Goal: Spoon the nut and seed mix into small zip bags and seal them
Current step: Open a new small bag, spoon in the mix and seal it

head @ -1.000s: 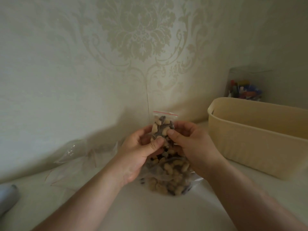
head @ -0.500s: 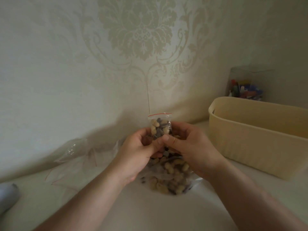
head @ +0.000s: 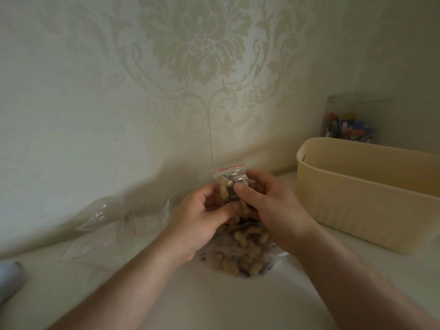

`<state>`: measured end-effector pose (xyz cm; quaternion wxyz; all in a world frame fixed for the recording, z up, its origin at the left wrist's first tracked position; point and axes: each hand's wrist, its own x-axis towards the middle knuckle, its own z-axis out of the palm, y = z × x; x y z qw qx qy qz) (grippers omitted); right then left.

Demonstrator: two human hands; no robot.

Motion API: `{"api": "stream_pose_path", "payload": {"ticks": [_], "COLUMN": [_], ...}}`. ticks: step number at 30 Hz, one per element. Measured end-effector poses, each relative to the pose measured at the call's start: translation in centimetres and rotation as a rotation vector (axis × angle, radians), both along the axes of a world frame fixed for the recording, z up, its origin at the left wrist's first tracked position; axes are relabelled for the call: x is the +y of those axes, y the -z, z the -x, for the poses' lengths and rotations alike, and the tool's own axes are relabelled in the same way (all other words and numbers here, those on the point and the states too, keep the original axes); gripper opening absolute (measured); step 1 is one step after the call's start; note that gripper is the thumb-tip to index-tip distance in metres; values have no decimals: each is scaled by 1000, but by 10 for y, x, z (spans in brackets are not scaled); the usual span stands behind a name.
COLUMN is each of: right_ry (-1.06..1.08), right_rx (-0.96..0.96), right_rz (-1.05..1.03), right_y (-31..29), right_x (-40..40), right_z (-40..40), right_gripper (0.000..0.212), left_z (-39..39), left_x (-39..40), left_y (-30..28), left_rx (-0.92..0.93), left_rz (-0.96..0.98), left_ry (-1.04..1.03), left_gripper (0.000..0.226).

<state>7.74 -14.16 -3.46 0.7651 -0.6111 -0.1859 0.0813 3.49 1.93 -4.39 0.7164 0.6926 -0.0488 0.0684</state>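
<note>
1. I see both hands at centre frame, gripping one small zip bag (head: pixel 229 179) held upright above the bench (head: pixel 214 303).
2. My left hand (head: pixel 200 225) pinches the bag's lower part, thumb across the front.
3. My right hand (head: pixel 269 208) curls round its right side, thumb pressed on the nuts.
4. The bag's red-lined top edge points up, just above the fingers.
5. A larger bag of nut and seed mix (head: pixel 240 253) lies on the bench below the hands.
6. Empty clear bags (head: pixel 107 225) lie at left; a beige basket (head: pixel 362 198) stands at right.

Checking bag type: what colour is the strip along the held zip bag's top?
Red, on the small zip bag; head view, the only one.
</note>
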Motion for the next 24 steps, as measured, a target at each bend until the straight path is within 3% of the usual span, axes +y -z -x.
{"api": "stream_pose_path", "payload": {"ticks": [7,11,16,20,24], "right_ry": [58,75,37,51,94], "right_rx": [7,14,43,56,67], "right_rz": [84,154,219,230,239], "right_y": [-2,0,-1,-1,-3], "right_x": [-3,-3,-2,-2,-3], "right_z": [3,2,2,2,3], "right_gripper": [14,12,22,13,9], "left_z": [-2,-4,-7,-4,-5], "left_x": [4,3,1,-2,-1], "left_y": [-1,0,3,0,-2], "left_rx": [-10,32,98,82,91], "left_rz": [93,44,33,10,12], "left_ry": [-39,-76,-98,-75,-88], "left_gripper": [20,15,25,21,46]}}
